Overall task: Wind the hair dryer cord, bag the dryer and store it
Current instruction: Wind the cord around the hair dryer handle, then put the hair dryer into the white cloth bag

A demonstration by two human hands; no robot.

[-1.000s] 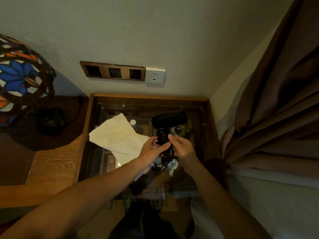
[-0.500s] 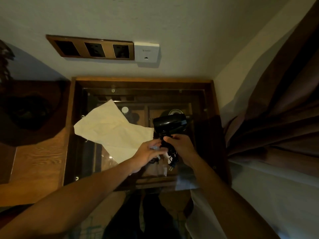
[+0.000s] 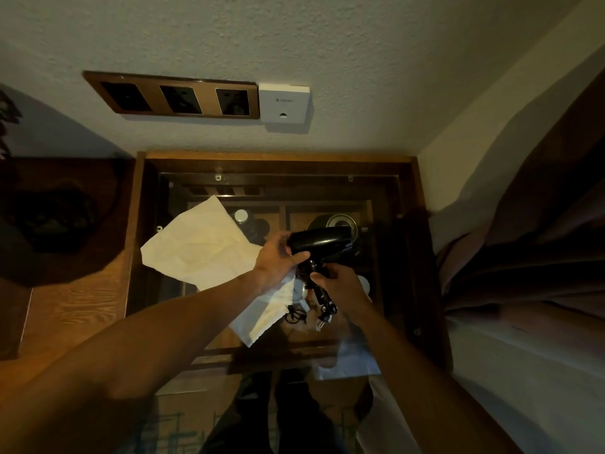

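Observation:
I hold a black hair dryer (image 3: 322,240) above a glass-topped table. My left hand (image 3: 278,260) grips the left end of its barrel. My right hand (image 3: 340,285) is closed around the handle, where the black cord (image 3: 322,298) is wound. The plug (image 3: 322,321) and a short loop of cord hang below the handle. A cream cloth bag (image 3: 199,247) lies flat on the glass to the left, its lower part running under my left wrist.
The glass top sits in a wooden frame (image 3: 281,157) over compartments holding small items. A wall socket panel (image 3: 173,96) and a white box (image 3: 284,103) are above it. Brown curtains (image 3: 540,240) hang at the right, and a wooden surface (image 3: 72,309) lies to the left.
My left hand moved up from the handle to the dryer's barrel. The right hand stays on the cord-wrapped handle. The view has moved closer to the table.

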